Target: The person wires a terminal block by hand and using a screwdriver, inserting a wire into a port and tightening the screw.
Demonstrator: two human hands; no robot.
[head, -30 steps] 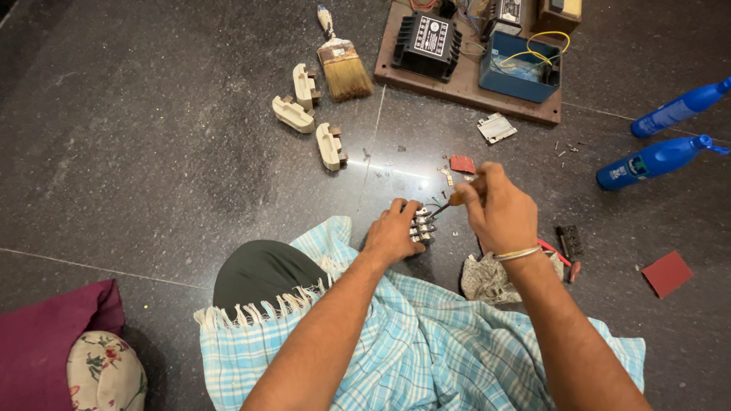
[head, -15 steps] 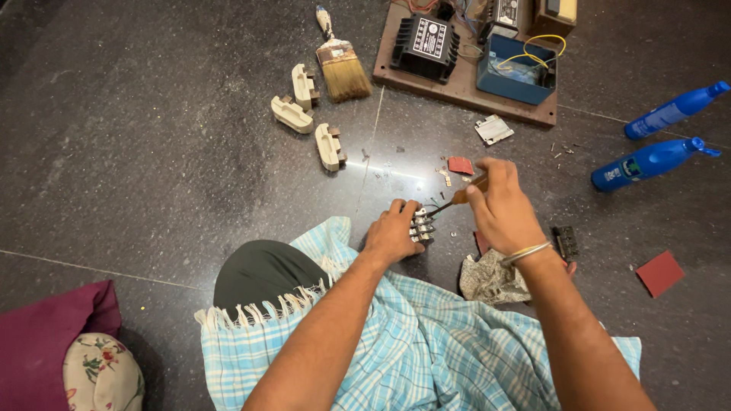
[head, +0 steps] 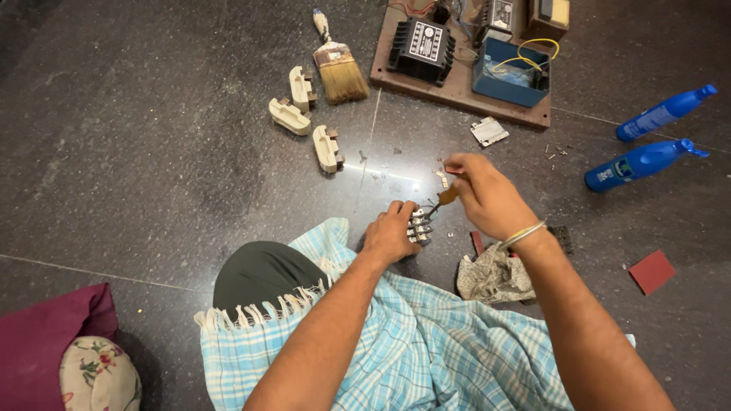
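Screwdriver met terminal block at centre frame.
The left hand (head: 390, 234) clamped a small metal-terminalled electrical block (head: 419, 226) against the dark stone floor (head: 152, 175), steadying it, while the right hand (head: 487, 194) closed around a screwdriver (head: 442, 199) angled onto its screws. Three cream switch parts (head: 304, 122) and a paintbrush (head: 339, 65) lay upper left.

Clutter on the dark stone floor (head: 152, 152)

A paintbrush (head: 339, 72) lay beside three cream fuse holders (head: 289, 116); two blue spray bottles (head: 643, 160) lay right of a wooden board (head: 457, 91) carrying electrical parts.
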